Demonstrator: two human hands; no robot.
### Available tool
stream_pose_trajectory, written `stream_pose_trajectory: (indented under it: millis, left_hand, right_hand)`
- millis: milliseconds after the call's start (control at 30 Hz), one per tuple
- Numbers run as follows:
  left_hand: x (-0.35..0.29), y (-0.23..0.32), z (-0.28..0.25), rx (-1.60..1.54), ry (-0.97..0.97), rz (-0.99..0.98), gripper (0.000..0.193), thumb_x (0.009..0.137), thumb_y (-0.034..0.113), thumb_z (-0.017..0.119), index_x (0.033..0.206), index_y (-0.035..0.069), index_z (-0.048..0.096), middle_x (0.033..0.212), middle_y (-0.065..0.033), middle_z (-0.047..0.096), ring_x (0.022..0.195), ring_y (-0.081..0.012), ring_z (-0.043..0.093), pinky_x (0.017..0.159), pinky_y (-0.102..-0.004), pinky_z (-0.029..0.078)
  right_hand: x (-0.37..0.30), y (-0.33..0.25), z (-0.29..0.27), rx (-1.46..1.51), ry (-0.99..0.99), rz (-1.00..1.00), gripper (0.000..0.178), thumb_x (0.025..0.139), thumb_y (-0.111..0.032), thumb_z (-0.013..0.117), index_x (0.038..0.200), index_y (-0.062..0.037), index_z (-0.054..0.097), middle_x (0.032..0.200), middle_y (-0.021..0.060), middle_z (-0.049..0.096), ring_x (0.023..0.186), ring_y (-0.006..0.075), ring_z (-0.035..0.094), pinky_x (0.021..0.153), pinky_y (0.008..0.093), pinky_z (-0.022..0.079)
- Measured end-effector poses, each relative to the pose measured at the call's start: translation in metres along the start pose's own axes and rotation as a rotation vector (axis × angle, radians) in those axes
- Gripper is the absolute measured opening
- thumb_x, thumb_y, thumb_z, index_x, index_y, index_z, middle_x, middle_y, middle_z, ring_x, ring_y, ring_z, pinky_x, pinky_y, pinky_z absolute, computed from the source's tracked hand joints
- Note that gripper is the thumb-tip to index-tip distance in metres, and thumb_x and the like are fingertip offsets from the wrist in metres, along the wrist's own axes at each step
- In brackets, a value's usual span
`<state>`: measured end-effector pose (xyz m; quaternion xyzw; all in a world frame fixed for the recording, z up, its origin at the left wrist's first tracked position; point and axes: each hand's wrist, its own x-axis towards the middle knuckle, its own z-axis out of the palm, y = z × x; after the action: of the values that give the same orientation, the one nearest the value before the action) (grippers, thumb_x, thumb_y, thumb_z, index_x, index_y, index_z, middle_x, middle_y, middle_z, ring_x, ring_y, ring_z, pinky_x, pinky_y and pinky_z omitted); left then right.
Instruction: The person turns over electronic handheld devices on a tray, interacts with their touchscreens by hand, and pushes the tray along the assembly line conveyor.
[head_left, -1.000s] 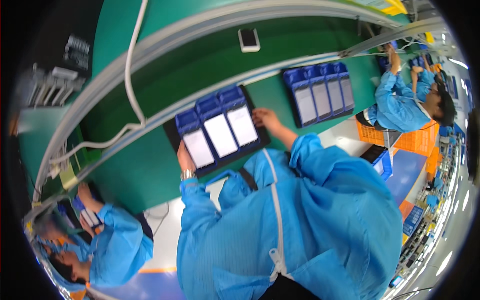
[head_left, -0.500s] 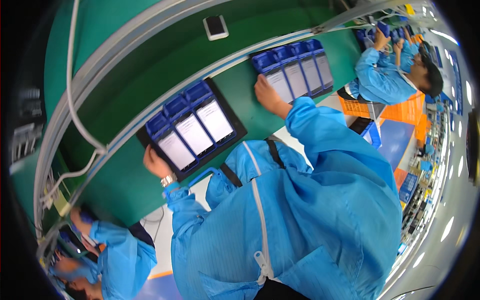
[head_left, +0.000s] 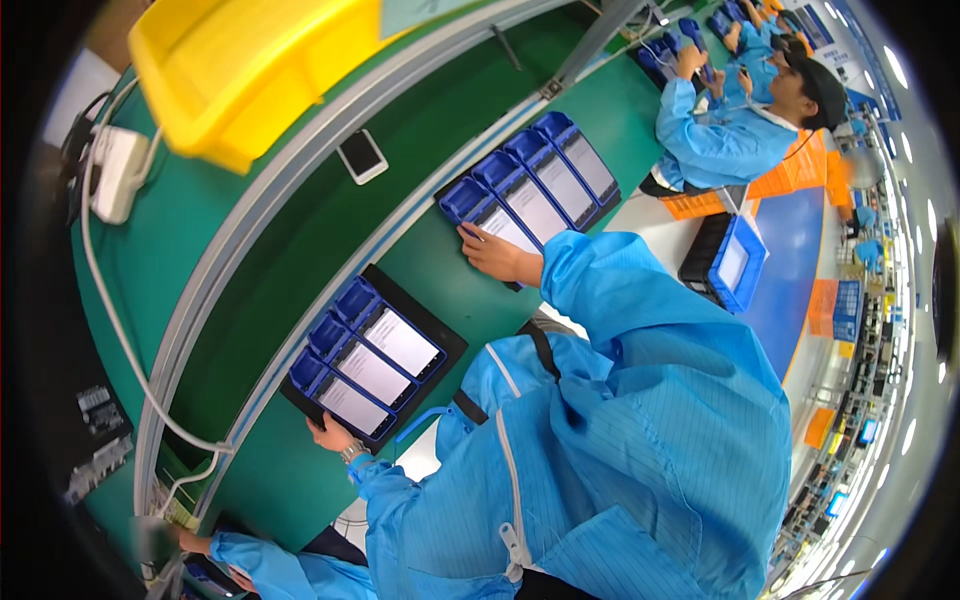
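Three blue handheld terminals with lit white screens lie side by side on a black mat at the left of the green bench. My left hand, wearing a metal-band watch, is at the near left corner of that mat, its fingers curled at the edge. Farther right lies a second row of several similar blue terminals. Over the near left side of this row's leftmost terminal, my right hand rests with fingers extended. Its thumb is hidden.
A white phone lies beyond the bench's metal rail. At the far left are a yellow bin and a white power strip with cables. A co-worker sits at right near a blue crate; another's sleeve shows lower left.
The view has shifted, bringing the yellow bin and power strip into sight. My hands remain beside the same two rows. The right hand's fingers lie further over the leftmost terminal.
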<state>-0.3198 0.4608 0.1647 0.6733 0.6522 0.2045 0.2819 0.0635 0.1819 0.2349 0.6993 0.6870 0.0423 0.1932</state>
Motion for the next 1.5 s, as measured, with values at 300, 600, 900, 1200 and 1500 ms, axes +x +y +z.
stream_pose_trajectory:
  millis: [300,600,900,1200,1500]
  left_hand:
    - [-0.004,-0.010,0.003,-0.359,-0.126,-0.068,0.055,0.070,0.005,0.056,0.119,-0.010,0.037,0.114,-0.0245,0.047,0.096,-0.0300,0.050,0.086,-0.0331,0.038]
    - [-0.026,0.048,-0.025,-0.614,-0.219,-0.159,0.055,0.068,0.003,0.058,0.119,-0.008,0.039,0.106,-0.0164,0.052,0.087,-0.0220,0.050,0.080,-0.0288,0.040]
    - [-0.050,0.090,-0.006,-0.668,-0.375,-0.135,0.049,0.077,0.019,0.055,0.119,-0.002,0.043,0.121,-0.0163,0.040,0.108,-0.0254,0.042,0.093,-0.0321,0.029]
    - [-0.058,0.067,-0.016,-0.700,-0.554,-0.364,0.032,0.078,0.017,0.050,0.107,0.005,0.055,0.097,-0.0099,0.059,0.085,-0.0162,0.055,0.074,-0.0286,0.042]
    - [-0.115,0.028,-0.003,-0.459,-0.631,-0.217,0.019,0.074,0.006,0.047,0.084,0.002,0.063,0.069,-0.0080,0.061,0.058,-0.0124,0.056,0.052,-0.0203,0.042]
  right_hand:
    - [-0.018,0.038,0.005,0.041,0.010,-0.006,0.016,0.069,-0.015,0.049,0.076,-0.0060,0.060,0.098,0.0101,0.052,0.118,0.0299,0.032,0.106,0.0464,0.011]
    - [-0.017,0.010,-0.042,-0.115,-0.027,-0.062,0.017,0.074,-0.019,0.048,0.082,-0.0102,0.060,0.109,0.0080,0.049,0.121,0.0277,0.028,0.106,0.0483,0.006]
    - [-0.039,-0.017,-0.107,0.257,0.186,0.158,0.035,0.064,-0.008,0.055,0.099,-0.0057,0.053,0.120,0.0131,0.040,0.120,0.0268,0.030,0.101,0.0506,0.015]
    - [-0.067,-0.070,-0.117,0.912,0.550,0.323,0.015,0.057,0.005,0.051,0.069,-0.0032,0.055,0.082,0.0094,0.053,0.087,0.0276,0.051,0.074,0.0369,0.041]
    - [-0.099,-0.020,-0.376,1.252,1.580,-0.549,0.012,0.077,-0.016,0.049,0.087,-0.0123,0.055,0.067,0.0014,0.057,0.051,0.0112,0.053,0.045,0.0235,0.041]
